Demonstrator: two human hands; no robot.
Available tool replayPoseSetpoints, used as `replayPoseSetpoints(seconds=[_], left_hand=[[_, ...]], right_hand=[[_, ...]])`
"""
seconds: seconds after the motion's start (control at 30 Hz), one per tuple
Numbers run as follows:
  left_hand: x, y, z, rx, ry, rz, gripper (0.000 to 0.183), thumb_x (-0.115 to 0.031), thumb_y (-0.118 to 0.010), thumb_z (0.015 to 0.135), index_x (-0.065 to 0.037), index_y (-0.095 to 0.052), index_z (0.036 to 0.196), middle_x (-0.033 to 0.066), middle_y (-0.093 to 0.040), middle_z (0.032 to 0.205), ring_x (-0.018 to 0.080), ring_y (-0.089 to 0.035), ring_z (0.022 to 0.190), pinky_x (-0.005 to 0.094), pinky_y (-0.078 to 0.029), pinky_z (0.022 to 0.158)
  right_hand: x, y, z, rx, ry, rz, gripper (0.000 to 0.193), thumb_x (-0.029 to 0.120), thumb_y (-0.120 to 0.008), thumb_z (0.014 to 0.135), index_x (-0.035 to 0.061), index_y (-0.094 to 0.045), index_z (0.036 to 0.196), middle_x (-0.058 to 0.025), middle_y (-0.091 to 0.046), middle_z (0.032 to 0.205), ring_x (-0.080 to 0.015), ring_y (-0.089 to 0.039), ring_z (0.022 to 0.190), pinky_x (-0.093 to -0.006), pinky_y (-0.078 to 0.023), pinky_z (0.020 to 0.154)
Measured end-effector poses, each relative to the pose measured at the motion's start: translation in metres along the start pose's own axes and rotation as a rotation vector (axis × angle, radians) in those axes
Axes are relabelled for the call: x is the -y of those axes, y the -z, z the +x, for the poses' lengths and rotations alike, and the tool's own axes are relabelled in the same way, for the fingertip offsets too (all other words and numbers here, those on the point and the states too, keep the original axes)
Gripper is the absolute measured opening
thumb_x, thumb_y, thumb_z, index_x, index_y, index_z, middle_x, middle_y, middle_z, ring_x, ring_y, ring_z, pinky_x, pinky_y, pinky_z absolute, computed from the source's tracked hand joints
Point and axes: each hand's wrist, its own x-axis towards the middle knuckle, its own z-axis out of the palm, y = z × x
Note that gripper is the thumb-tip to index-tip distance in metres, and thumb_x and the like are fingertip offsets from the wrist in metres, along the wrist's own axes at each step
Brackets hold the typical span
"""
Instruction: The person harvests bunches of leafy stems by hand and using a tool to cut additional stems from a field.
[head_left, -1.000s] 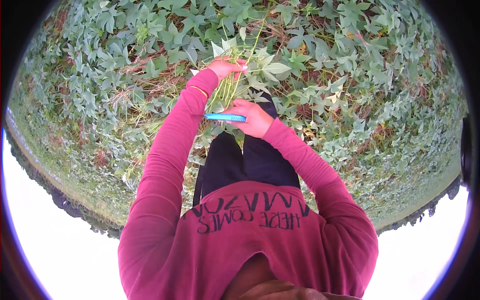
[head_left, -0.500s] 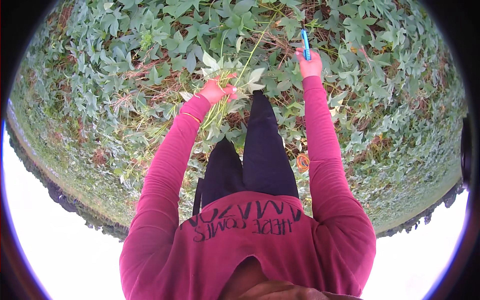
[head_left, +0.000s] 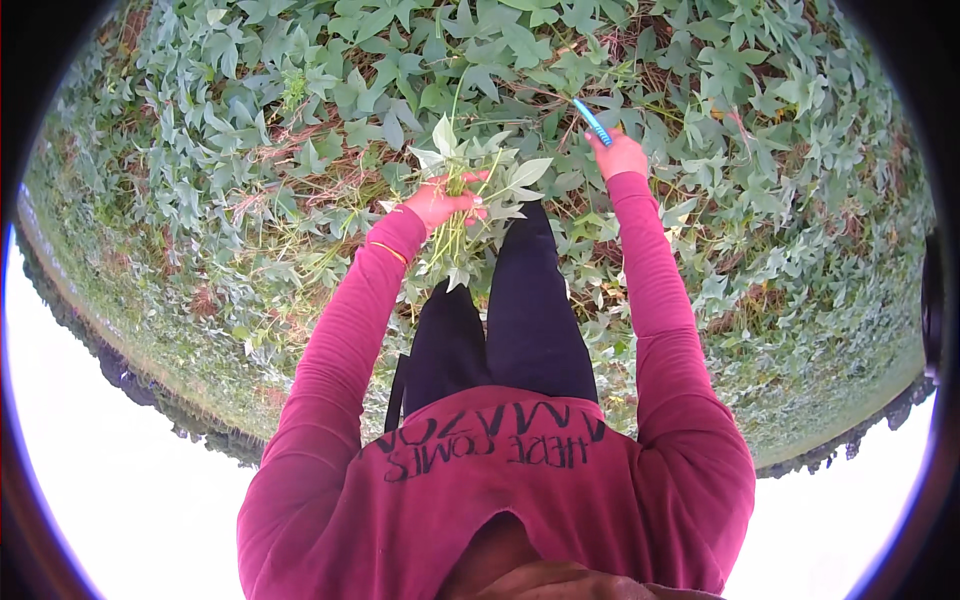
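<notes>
Operator: State the extent of the work, largest item first.

Inspector: A broad field of green, lobed-leaf vines [head_left: 760, 130] fills the upper and middle frame. Most growth there lies outside the hands; by judgement, only a small portion is gathered.

Operator: Locate the gathered portion.

Inspector: One loose bunch of pale-green leaves and thin stems [head_left: 520, 175] is located above centre, before the black-trousered legs [head_left: 540, 300]. One long stem extends from it toward the top; whether that stem is attached to the field cannot be determined.

Operator: Report the grip.

Inspector: The left hand [head_left: 445, 203], left of centre, has its fingers curled around the stems. The right hand [head_left: 620, 157], upper right of centre, is closed on the slim, bright-blue tool with a ribbed handle [head_left: 592, 122]. The tool points to the upper left, apart from the bunch. Its cutting edge, if any, cannot be distinguished.

Operator: Completion status?

Inspector: Judged partial: gathering is begun, the bunch is not yet set down.
</notes>
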Motion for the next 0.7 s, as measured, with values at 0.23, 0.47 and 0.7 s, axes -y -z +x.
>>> replayPoseSetpoints(seconds=[0.23, 0.47, 0.7], left_hand=[[0.004, -0.002, 0.043, 0.104, -0.012, -0.287, 0.037, -0.004, -0.065, 0.089, -0.009, -0.053, 0.124, 0.0118, -0.063, 0.118, 0.0237, -0.067, 0.094, 0.0387, -0.057, 0.081], [-0.104, 0.020, 0.114, 0.098, -0.237, -0.820, 0.028, -0.020, -0.061, 0.096, -0.006, -0.055, 0.120, 0.0128, -0.066, 0.110, 0.0239, -0.064, 0.096, 0.0352, -0.052, 0.094], [-0.107, 0.069, 0.088, -0.009, -0.294, -0.697, 0.038, -0.007, -0.044, 0.098, 0.001, -0.043, 0.135, 0.0074, -0.060, 0.098, 0.0161, -0.057, 0.076, 0.0379, -0.050, 0.086]], right_hand=[[0.045, 0.027, 0.083, -0.228, 0.449, 0.905, 0.022, 0.020, -0.076, 0.082, 0.0170, -0.077, 0.104, -0.0054, -0.066, 0.108, -0.0211, -0.060, 0.110, -0.0339, -0.047, 0.097], [0.156, 0.028, -0.053, -0.277, 1.081, 0.424, 0.033, 0.004, -0.076, 0.077, 0.0077, -0.072, 0.110, -0.0087, -0.067, 0.110, -0.0222, -0.060, 0.108, -0.0342, -0.050, 0.093], [0.145, 0.079, 0.007, 0.230, 0.345, 0.843, 0.025, 0.026, -0.072, 0.088, 0.0066, -0.072, 0.104, -0.0138, -0.070, 0.099, -0.0338, -0.066, 0.090, -0.0384, -0.053, 0.083]])
